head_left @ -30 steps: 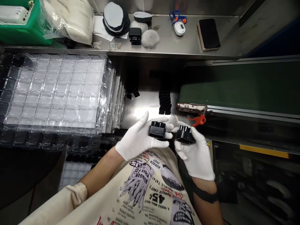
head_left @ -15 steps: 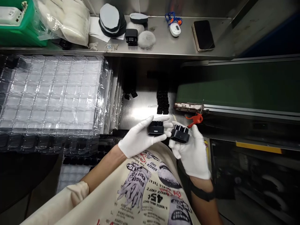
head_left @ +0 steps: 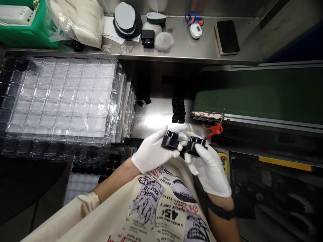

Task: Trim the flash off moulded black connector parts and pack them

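My left hand (head_left: 154, 149), in a white glove, holds a black plastic connector housing (head_left: 170, 140) with round tubes standing up from its base. Beside it my right hand (head_left: 210, 166), gloved the same way, grips a second black housing (head_left: 194, 146) of like shape. The thumb lies over that second piece and covers its right end. Both parts are close together above my lap. Beyond the hands, a double row of small black parts (head_left: 178, 111) lies on the metal table (head_left: 156, 117).
Stacked clear plastic trays (head_left: 63, 97) stand at the left. A green conveyor belt (head_left: 262, 89) runs off to the right, with an orange-handled tool (head_left: 215, 129) at its near corner. On the shelf above lie a phone (head_left: 227, 37), fluffy pads (head_left: 164, 42) and another black housing (head_left: 147, 38).
The left housing has been turned, so its tubes now show more from the side. My right thumb has come over the right housing. The whole view has shifted slightly.
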{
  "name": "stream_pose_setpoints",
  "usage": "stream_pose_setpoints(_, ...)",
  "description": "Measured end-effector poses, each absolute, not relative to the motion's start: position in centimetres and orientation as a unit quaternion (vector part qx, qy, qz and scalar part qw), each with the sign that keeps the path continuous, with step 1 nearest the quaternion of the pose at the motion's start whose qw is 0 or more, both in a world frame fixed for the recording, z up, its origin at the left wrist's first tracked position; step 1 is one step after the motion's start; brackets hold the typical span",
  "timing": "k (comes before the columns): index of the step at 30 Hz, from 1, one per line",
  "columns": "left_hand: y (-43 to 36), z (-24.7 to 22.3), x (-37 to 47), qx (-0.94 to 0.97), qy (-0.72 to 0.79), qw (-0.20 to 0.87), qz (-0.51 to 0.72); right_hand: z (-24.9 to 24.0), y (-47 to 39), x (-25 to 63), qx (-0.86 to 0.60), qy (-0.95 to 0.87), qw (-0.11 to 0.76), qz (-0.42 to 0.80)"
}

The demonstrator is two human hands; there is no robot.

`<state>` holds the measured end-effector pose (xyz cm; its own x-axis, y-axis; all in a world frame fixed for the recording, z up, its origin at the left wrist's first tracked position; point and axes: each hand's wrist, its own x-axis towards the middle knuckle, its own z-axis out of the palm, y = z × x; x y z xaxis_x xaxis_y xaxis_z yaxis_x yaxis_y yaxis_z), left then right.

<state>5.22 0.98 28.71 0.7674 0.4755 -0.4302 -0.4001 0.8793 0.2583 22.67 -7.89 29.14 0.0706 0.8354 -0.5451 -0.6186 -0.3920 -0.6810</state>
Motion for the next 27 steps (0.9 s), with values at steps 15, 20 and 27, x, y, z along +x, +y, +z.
stream_pose_setpoints(15, 0.0, 28.4, 5.0, 0.139, 0.259, 0.914, 0.281, 29.6, -7.1, 22.0, -0.461, -0.055, 0.6, 0.651)
stream_pose_setpoints(20, 0.0, 29.2, 5.1, 0.209, 0.277, 0.894, 0.285, 29.7, -6.8, 21.8, -0.439, -0.001, 0.594, 0.674)
stream_pose_setpoints(27, 0.2, 29.9, 4.6, 0.281, 0.312, 0.87, 0.26, 28.8, -7.6, 22.2, -0.454, 0.0, 0.6, 0.659)
